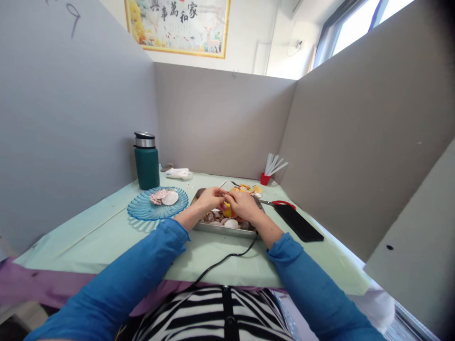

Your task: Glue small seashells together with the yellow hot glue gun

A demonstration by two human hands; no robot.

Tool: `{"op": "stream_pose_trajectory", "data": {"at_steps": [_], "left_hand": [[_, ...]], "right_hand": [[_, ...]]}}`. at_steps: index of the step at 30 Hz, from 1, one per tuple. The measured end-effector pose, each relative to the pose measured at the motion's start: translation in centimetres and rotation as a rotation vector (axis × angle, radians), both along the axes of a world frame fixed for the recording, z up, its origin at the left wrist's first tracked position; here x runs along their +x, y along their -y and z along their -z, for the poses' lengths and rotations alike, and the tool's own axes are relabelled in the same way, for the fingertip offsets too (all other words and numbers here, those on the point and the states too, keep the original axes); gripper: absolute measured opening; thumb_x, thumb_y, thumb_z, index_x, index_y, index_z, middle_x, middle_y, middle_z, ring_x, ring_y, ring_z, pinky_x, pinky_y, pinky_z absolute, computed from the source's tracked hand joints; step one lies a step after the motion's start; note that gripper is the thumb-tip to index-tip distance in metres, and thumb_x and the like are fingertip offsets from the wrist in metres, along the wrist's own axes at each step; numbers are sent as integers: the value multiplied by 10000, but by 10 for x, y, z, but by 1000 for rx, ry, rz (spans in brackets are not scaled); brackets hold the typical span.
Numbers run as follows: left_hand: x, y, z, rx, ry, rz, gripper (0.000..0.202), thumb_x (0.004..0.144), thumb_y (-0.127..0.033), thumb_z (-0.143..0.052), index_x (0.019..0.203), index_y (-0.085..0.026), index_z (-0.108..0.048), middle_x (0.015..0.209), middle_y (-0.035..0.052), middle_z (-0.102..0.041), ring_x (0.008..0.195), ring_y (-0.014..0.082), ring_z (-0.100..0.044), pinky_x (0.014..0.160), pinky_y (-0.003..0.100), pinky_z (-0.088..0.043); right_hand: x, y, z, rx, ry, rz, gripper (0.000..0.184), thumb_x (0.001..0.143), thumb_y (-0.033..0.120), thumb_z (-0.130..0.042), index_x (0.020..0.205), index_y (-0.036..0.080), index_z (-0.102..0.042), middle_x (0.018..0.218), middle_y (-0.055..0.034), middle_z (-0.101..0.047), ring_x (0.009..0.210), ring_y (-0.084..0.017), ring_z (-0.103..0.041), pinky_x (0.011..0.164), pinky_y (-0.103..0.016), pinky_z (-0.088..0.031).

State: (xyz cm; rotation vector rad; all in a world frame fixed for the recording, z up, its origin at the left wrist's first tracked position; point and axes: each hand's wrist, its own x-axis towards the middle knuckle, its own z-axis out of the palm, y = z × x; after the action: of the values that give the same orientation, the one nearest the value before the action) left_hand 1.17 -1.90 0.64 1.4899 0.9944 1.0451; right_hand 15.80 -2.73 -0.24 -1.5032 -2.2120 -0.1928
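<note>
While the left hand [212,198] and the right hand [243,203] are held together, shells [232,223] are seen below them in the tray [227,231].
Both hands are curled and nearly meet above a yellow piece [226,211], but whether anything is grasped by either cannot be told. To the left, a white shell [170,198] is laid on the blue plate [138,208], near a bottle [147,168]; to the right, a phone [297,222] is placed beside red-handled scissors [284,203].
</note>
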Motion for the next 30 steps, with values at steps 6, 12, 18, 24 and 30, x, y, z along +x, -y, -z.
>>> {"op": "stream_pose_trajectory", "data": {"at_steps": [6, 12, 18, 24, 30], "left_hand": [[0, 0, -1, -2, -15, -6, 207, 723, 37, -564, 866, -111, -586, 575, -20, -609, 522, 111, -610, 570, 245, -528], [-1, -2, 1, 2, -29, 0, 207, 716, 19, -569, 875, -111, -595, 579, -14, -617, 537, 120, -618, 603, 263, -538], [0, 1, -1, 0, -30, 0, 208, 710, 30, -556, 858, -112, -593, 581, -18, -610, 528, 113, -611, 602, 259, -537], [0, 3, -3, -5, -59, -2, 233, 733, 60, -483, 866, -107, -576, 569, -18, -596, 518, 105, -603, 563, 236, -522], [-1, 0, 0, -8, -56, 6, 211, 720, 31, -533, 857, -121, -583, 567, -22, -604, 521, 105, -611, 571, 226, -525]], "right_hand": [[0, 0, -1, -11, 3, 0, 410, 983, 396, -328, 1010, 189, -681, 935, -60, -711, 827, -167, -608, 655, -257, -326], [-1, 2, -1, -5, 14, 0, 404, 983, 386, -326, 1021, 195, -681, 942, -57, -711, 839, -171, -613, 659, -257, -334], [-1, 3, -2, -24, 32, 15, 415, 985, 389, -315, 1057, 195, -675, 970, -69, -706, 860, -179, -610, 688, -253, -348], [-1, 3, -2, -23, 47, 16, 420, 986, 393, -309, 1065, 194, -670, 980, -71, -705, 872, -182, -611, 692, -255, -354], [-2, 4, -2, -30, 47, 15, 412, 986, 387, -311, 1073, 199, -668, 1000, -74, -704, 886, -187, -610, 710, -257, -367]]}}
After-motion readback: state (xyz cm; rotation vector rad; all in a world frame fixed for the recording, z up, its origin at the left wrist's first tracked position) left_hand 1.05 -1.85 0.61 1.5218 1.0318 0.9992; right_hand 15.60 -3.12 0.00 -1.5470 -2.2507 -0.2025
